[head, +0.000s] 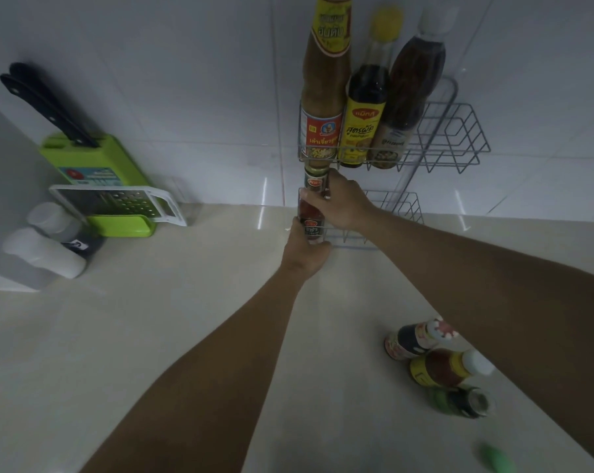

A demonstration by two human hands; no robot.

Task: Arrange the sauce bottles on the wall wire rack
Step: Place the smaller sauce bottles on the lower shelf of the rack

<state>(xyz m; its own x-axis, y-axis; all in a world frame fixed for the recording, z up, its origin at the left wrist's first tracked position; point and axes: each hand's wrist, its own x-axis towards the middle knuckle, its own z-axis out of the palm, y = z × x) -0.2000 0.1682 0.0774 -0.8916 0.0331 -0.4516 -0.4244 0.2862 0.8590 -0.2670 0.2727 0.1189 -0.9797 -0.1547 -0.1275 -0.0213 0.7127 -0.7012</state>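
A wire rack hangs on the white tiled wall. Its upper shelf holds three bottles at the left end: a tall brown sauce bottle, a dark bottle with a yellow cap and a brown bottle with a white cap. Both hands hold a small red sauce bottle upright at the left end of the lower shelf. My left hand grips its base and my right hand wraps its side. Three more bottles stand on the counter at the lower right.
A green knife block with black-handled knives and a grater stand at the left against the wall. Two white-capped shakers sit beside them. A green blurred object lies at the bottom right. The counter is pale and glossy.
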